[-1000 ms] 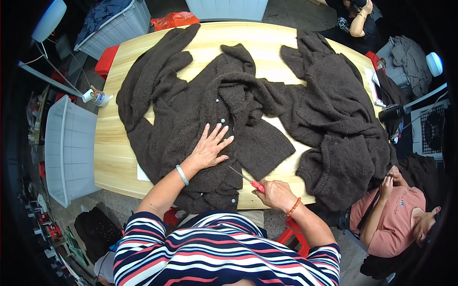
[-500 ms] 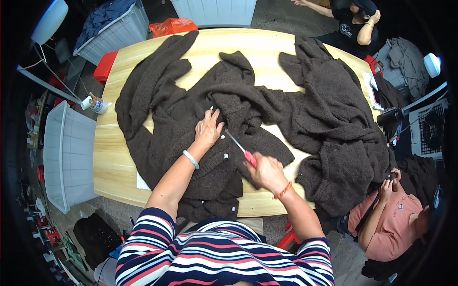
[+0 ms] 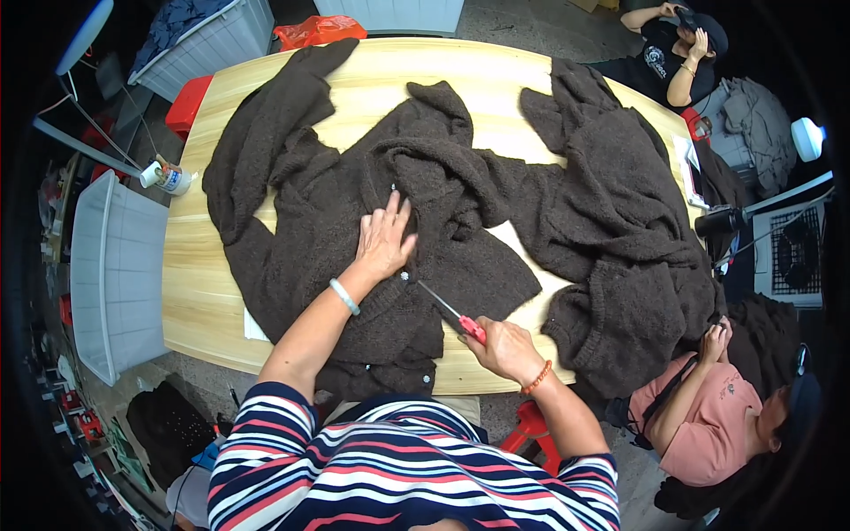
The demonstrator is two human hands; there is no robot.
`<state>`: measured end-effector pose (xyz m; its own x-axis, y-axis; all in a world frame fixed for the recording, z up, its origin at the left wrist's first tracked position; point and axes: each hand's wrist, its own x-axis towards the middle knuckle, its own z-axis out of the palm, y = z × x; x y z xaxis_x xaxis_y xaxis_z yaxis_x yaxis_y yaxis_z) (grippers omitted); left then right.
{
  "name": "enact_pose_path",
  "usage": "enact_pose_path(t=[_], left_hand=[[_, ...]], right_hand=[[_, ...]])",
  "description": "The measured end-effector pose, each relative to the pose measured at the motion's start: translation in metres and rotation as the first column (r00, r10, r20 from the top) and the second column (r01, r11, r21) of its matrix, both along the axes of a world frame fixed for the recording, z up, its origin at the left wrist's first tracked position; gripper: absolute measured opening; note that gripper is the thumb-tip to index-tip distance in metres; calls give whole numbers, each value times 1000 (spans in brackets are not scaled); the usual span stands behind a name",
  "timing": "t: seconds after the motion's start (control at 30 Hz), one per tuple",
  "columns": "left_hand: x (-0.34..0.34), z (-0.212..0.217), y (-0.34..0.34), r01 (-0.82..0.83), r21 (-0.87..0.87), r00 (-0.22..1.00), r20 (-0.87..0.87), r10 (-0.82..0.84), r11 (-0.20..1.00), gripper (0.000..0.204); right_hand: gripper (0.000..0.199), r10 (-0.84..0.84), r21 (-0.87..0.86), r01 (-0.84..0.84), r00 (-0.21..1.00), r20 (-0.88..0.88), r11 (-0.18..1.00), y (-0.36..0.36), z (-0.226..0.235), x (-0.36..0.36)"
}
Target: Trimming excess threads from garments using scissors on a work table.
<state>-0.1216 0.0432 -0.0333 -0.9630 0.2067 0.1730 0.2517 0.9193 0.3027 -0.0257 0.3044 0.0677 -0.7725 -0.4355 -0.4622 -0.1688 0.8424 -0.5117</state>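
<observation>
A dark brown knitted cardigan lies spread and rumpled on the wooden table. My left hand rests on it, fingers apart and extended, close to a small shiny button. Another button shows just below that hand. In my right hand is a red-handled tool with a long, thin metal blade; its exact kind is unclear. The blade slants up and left, its tip over the cardigan near the lower button. My fingers wrap round the handle.
More dark brown knitwear is heaped on the right. At the left edge stand a jar and a lamp arm. A grey bin is beside the table. Two people sit nearby, one in pink, one in black.
My right hand has drawn the tool down toward me, so its tip is away from my left fingers. My left hand stays on the cardigan, its fingers more spread. The view has shifted slightly.
</observation>
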Motion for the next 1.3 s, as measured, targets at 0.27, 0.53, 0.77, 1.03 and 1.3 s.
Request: enact_pose_path(t=[0.27,0.53,0.77,1.03,1.3], left_hand=[[54,3,-3,234,-113,971,78,-226,966,61],[-5,29,-3,-97,424,994,-10,112,900,50],[-41,-20,-11,-147,267,983,-65,170,953,15],[-12,-13,-21,47,117,987,-159,-28,992,36],[-7,-13,-28,32,38,992,-120,-28,999,41]], right_hand=[[32,36,46,-37,999,23,998,6,-7,28],[26,-188,-82,181,979,-83,980,-1,13,11],[31,-191,-73,179,956,-221,981,-32,20,-22],[37,-161,21,166,976,-147,986,-41,24,-44],[35,-163,15,165,983,-86,986,-39,17,-28]])
